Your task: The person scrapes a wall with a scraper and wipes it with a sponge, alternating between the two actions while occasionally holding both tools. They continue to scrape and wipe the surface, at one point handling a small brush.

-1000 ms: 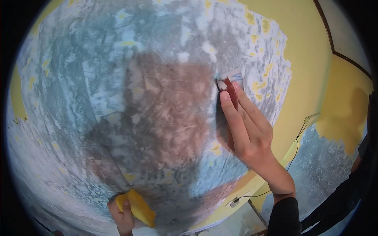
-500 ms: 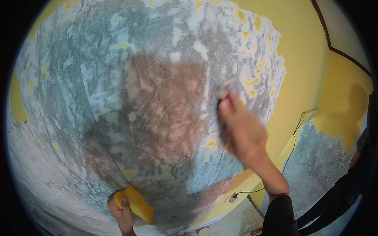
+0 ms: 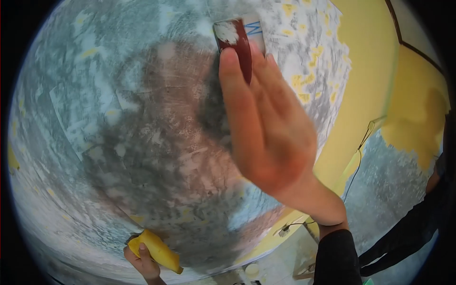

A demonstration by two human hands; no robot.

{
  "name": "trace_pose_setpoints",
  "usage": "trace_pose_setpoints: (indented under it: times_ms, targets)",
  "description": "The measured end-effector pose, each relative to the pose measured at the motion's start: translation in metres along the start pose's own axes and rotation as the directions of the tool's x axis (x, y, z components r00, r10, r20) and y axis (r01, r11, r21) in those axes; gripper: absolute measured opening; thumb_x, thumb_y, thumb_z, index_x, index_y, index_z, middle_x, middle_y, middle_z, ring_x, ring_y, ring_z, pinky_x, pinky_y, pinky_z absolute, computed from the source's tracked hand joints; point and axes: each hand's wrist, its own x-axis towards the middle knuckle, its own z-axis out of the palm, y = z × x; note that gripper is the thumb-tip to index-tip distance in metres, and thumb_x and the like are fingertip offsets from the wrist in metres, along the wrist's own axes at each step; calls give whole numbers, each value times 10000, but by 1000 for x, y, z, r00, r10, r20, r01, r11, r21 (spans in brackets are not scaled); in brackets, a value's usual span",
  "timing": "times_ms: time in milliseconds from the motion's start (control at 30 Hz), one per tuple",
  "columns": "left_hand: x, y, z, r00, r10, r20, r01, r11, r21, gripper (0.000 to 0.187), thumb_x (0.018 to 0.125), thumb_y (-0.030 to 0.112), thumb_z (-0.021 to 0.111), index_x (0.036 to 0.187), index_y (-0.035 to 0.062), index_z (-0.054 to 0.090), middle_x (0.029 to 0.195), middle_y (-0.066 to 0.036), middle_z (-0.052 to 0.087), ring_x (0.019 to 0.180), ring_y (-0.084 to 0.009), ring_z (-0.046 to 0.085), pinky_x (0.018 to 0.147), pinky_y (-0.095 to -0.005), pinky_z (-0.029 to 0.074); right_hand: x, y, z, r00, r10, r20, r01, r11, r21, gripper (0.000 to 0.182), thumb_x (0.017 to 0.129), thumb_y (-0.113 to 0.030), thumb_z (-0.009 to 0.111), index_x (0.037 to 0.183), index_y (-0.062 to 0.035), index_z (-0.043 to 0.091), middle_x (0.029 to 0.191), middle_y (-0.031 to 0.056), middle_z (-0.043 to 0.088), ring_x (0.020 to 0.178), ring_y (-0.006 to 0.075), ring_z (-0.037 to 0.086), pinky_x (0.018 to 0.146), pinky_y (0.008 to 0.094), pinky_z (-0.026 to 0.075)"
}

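Observation:
My right hand (image 3: 273,128) is raised against the patchy grey-white wall (image 3: 175,109). Its fingers press on a folded piece of sandpaper (image 3: 232,33), red-brown on one face and dusted white. A pale part with blue lettering shows beside the red-brown face. Low on the left, my left hand (image 3: 143,263) is closed around a curled yellow piece (image 3: 161,251), which may be a sheet or a soft pad; its material cannot be made out. That piece is near or against the lower wall.
Yellow paint (image 3: 365,61) covers the wall to the right of the scraped area. A black cable (image 3: 354,175) hangs there, and another ends at a socket (image 3: 284,231). At the right edge stands another person in dark trousers (image 3: 403,237). A round pale container (image 3: 251,270) sits on the floor.
My right hand has moved up and left along the wall with the sandpaper, and looks larger in view. My left hand has shifted only slightly, still holding the yellow piece.

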Motion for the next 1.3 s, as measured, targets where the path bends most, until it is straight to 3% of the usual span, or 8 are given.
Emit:
trace_pose_setpoints:
  times_ms: [133, 267, 300, 667, 900, 1067, 1233, 1300]
  targets:
    - [1, 19, -2, 958, -272, 94, 287, 916, -280, 309, 957, 295, 511, 938, -11, 470, 772, -109, 525, 488, -182, 569, 440, -296, 512, -54, -20, -4, 995, 95, 28, -90, 985, -146, 265, 825, 62, 584, 1081, 123, 617, 981, 202, 673, 996, 318, 662, 873, 398, 564]
    - [-2, 15, 10, 947, -283, -153, 239, 937, -253, 343, 960, 317, 509, 1012, -12, 428, 693, -113, 528, 415, -189, 534, 441, -312, 510, -17, -13, 0, 997, 74, 1, -73, 987, -145, 249, 813, 73, 610, 1058, 119, 628, 902, 227, 691, 972, 338, 675, 822, 377, 585]
    - [3, 9, -4, 956, -286, 59, 291, 918, -269, 351, 961, 315, 508, 1065, -2, 397, 612, -104, 523, 424, -190, 541, 438, -312, 501, -17, -14, 2, 998, 65, 4, -63, 985, -161, 254, 809, 81, 609, 1059, 122, 627, 902, 235, 690, 972, 342, 676, 814, 375, 588]
    - [-1, -1, -8, 970, -242, 14, 234, 921, -311, 289, 956, 270, 497, 1016, -3, 423, 661, -103, 525, 418, -184, 531, 426, -307, 504, -49, -22, -1, 998, -26, 49, 35, 979, -203, 240, 818, 113, 550, 1046, 134, 624, 925, 249, 677, 982, 347, 671, 802, 384, 590]
    - [8, 21, 1, 973, -230, 26, 230, 949, -213, 308, 947, 271, 528, 842, -18, 512, 699, -69, 545, 545, -137, 516, 505, -280, 433, -38, -15, -45, 946, 108, 305, -182, 957, 227, 339, 765, 154, 560, 1091, 95, 628, 1070, 268, 648, 1028, 325, 656, 850, 376, 565]
    - [10, 27, 0, 958, -283, 36, 284, 933, -222, 298, 956, 235, 513, 777, -4, 530, 691, -33, 536, 617, -97, 501, 560, -253, 387, -115, -33, -118, 625, 624, 469, -779, 537, 324, 289, 847, 96, 552, 1119, 57, 641, 1067, 228, 675, 943, 244, 695, 838, 296, 529]
    - [14, 70, 15, 889, -457, -9, 413, 812, -413, 276, 956, 290, 534, 1040, 27, 515, 787, -28, 519, 607, -116, 483, 594, -298, 476, -190, -69, -155, 302, 800, 519, -933, 136, 334, 266, 879, 38, 567, 1134, 51, 641, 940, 142, 711, 692, 66, 606, 623, 214, 480]
    - [25, 79, 7, 941, -306, 145, 331, 742, -583, 309, 951, 321, 529, 1069, 35, 505, 777, -31, 486, 630, -119, 476, 611, -307, 490, -196, -65, -160, 287, 809, 514, -939, 130, 319, 265, 881, 27, 573, 1137, 53, 639, 906, 124, 708, 643, 57, 569, 586, 215, 458]
